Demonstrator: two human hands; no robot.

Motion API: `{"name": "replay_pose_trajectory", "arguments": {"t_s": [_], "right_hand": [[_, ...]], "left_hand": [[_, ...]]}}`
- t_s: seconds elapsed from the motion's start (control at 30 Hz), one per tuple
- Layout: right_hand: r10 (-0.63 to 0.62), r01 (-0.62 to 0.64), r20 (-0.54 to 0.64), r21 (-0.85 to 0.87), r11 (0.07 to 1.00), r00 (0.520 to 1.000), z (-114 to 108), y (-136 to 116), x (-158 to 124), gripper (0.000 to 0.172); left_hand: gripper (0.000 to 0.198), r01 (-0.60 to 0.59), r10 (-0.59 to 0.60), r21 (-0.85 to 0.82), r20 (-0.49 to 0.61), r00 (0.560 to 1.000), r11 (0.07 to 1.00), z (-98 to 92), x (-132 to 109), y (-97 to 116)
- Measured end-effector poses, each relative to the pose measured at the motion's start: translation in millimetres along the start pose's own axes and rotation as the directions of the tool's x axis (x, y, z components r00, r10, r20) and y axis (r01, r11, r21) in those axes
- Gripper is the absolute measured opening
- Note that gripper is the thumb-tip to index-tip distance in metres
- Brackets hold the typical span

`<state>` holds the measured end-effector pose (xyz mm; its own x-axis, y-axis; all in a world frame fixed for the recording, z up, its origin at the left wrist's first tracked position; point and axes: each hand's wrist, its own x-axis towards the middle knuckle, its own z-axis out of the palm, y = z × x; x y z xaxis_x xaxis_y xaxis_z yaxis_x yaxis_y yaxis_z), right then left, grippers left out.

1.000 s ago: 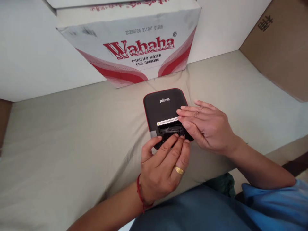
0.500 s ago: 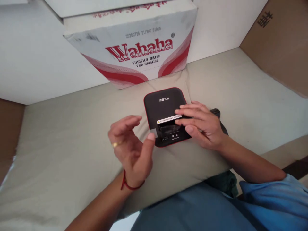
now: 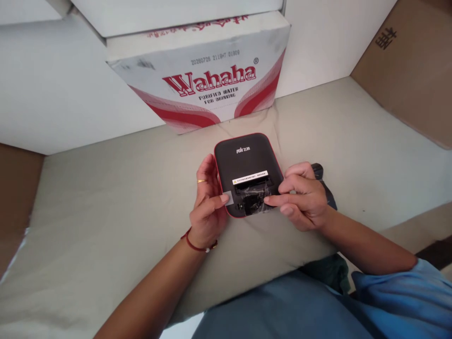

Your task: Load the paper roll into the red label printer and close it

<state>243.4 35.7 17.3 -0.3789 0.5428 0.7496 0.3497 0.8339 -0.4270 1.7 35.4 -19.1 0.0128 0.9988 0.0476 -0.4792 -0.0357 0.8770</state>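
A small black printer [image 3: 243,162] with a red edge and a white FEIE logo lies on the beige cloth. My left hand [image 3: 208,207] holds its left side, with the thumb on top by a small grey sticker and the fingers along the edge. Clear plastic film [image 3: 256,200], crinkled and shiny, covers the printer's lower front below a slot and a white warning strip [image 3: 250,177]. The index finger of my right hand [image 3: 303,197] is stretched out and its tip touches that film. The other right fingers are bent and apart, with nothing visibly gripped.
A Wahaha water carton [image 3: 219,87] stands behind the printer, against large white boxes [image 3: 318,42]. To the right is a brown cardboard box [image 3: 409,75]. A black object [image 3: 328,190] lies partly hidden behind my right hand.
My left hand has moved right from the air and taken hold of the printer's left side. My right index finger now presses the film, which has become crinkled.
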Motion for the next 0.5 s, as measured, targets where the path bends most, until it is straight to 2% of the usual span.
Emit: {"name": "replay_pose_trajectory", "arguments": {"t_s": [0.27,0.5], "right_hand": [[-0.024,0.024,0.017,0.008,1.0,1.0,-0.1,1.5,-0.4,0.032],[-0.058,0.058,0.016,-0.016,0.998,0.998,0.3,2.1,-0.2,0.029]], "left_hand": [[0.099,0.05,-0.048,-0.03,0.056,0.997,0.998,-17.9,6.2,-10.8],[0.102,0.041,-0.04,-0.006,0.066,0.997,0.999,-21.9,4.7,-15.2]]}}
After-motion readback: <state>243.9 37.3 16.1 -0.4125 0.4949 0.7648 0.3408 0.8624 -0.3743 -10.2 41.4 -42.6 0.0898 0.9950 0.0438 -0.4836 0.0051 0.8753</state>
